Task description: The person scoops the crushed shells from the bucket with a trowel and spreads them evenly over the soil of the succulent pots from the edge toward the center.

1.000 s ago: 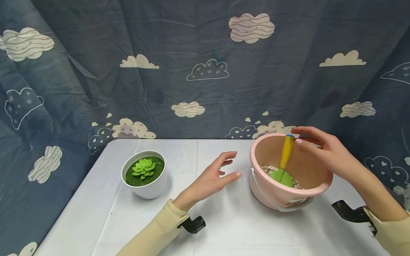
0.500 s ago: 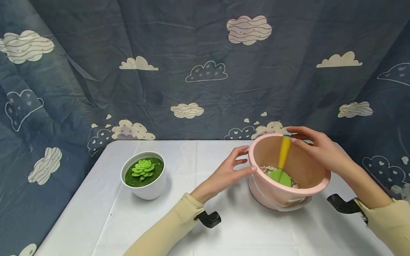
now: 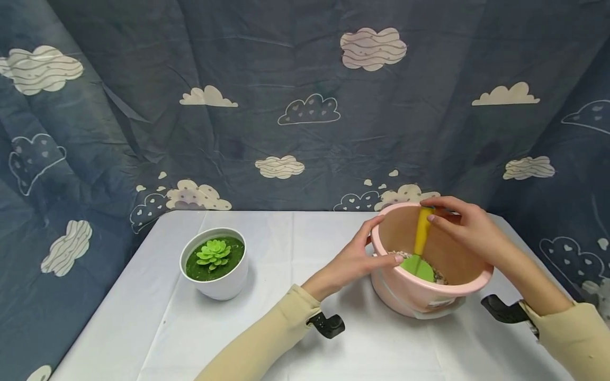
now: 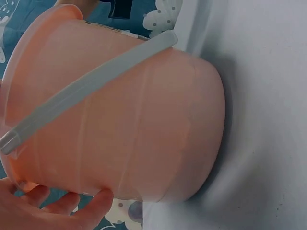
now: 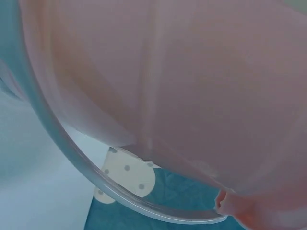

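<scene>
My left hand (image 3: pixel 350 264) grips the left rim of a pink bucket (image 3: pixel 400 296), thumb over the edge. In the left wrist view its fingers (image 4: pixel 98 208) lie along the bucket's outer wall. My right hand (image 3: pixel 469 225) reaches over the far right of the rim and pinches the top of a small trowel's yellow handle (image 3: pixel 421 235). The trowel stands slightly tilted inside the bucket. Its green blade (image 3: pixel 418 269) rests among small pebbles (image 3: pixel 440 276); the tip is hidden. Bucket wall fills the right wrist view, where the right hand does not show.
A white pot (image 3: pixel 224 288) with a green succulent (image 3: pixel 213 254) stands on the left of the white-covered table (image 3: pixel 248 328). The bucket's pale carrying handle (image 4: pixel 91 84) hangs down its side. Behind the table hangs a dark cloud-patterned cloth (image 3: pixel 229 137).
My left hand has moved right from above the table to the bucket's rim and taken hold of it. My right hand has shifted slightly left and closed on the trowel's handle.
</scene>
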`<state>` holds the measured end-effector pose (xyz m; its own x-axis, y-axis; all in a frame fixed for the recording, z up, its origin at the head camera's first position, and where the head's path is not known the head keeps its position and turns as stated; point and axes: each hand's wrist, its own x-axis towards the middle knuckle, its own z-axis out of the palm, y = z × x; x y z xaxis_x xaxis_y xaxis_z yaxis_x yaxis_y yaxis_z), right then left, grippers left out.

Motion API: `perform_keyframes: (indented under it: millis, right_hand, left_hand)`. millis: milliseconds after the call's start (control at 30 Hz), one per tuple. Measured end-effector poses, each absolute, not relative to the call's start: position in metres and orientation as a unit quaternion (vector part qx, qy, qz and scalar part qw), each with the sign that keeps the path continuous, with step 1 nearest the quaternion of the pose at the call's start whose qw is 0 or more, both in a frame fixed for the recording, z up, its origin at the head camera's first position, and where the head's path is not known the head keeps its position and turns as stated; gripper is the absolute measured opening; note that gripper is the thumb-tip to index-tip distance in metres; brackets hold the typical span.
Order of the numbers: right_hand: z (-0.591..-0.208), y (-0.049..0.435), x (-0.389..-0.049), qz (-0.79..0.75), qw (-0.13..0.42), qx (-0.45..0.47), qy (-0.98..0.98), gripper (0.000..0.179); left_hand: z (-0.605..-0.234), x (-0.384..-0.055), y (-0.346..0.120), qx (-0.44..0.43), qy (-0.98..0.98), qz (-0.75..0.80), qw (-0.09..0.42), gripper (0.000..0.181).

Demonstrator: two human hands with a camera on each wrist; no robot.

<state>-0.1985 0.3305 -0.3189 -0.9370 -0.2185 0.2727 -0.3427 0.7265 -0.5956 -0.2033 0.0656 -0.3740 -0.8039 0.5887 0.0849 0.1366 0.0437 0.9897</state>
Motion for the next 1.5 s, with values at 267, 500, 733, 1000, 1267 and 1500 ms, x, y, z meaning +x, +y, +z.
perform_keyframes:
  millis: [267,500,733,1000,1267,1500]
  right_hand:
    - [-0.319,0.331,-0.196,0.361,0.124,0.157,-0.911,0.038]
    - [-0.317,0.335,-0.191,0.368,0.106,0.154,-0.911,0.04]
    - [-0.316,0.333,-0.192,0.411,0.004,0.227,-0.883,0.042]
    - [-0.307,0.335,-0.19,0.396,0.027,0.232,-0.888,0.039]
    - [-0.294,0.345,-0.178,0.328,0.152,0.106,-0.926,0.044]
    - [-0.306,0.341,-0.175,0.329,0.185,0.091,-0.921,0.038]
  left_hand:
    - [-0.375,-0.203,0.069,0.255,0.688,0.655,0.181,0.086]
    - [-0.377,-0.202,0.07,0.247,0.693,0.652,0.181,0.084]
    - [-0.377,-0.202,0.071,0.257,0.687,0.655,0.183,0.083]
    - [-0.376,-0.203,0.07,0.257,0.681,0.66,0.185,0.084]
    - [-0.376,-0.206,0.07,0.258,0.669,0.674,0.179,0.084]
    - [-0.377,-0.207,0.068,0.254,0.667,0.677,0.181,0.083]
